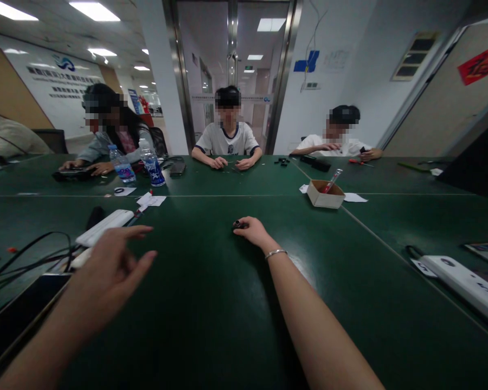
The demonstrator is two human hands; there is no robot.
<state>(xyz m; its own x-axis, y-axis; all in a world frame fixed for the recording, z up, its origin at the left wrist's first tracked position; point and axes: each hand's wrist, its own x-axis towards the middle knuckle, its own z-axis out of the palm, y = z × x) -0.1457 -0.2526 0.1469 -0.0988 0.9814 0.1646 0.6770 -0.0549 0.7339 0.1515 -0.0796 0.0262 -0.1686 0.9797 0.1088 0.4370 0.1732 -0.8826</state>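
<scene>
My right hand (252, 232) reaches far out over the green table (211, 303), its fingers curled round a small dark object (238, 223) that lies on the tabletop. A thin bracelet sits on that wrist. My left hand (114, 260) hovers above the table at the left with its fingers spread and nothing in it. It is nearest to a white power strip (104, 226) and a tangle of black cables (28, 257).
A small cardboard box (325, 195) with a pen-like tool stands at the right middle, with paper slips beside it. Two water bottles (152, 165) stand at the far left. Another white power strip (467, 284) lies at the right. A dark phone (20, 314) lies near left. Three people sit across the table.
</scene>
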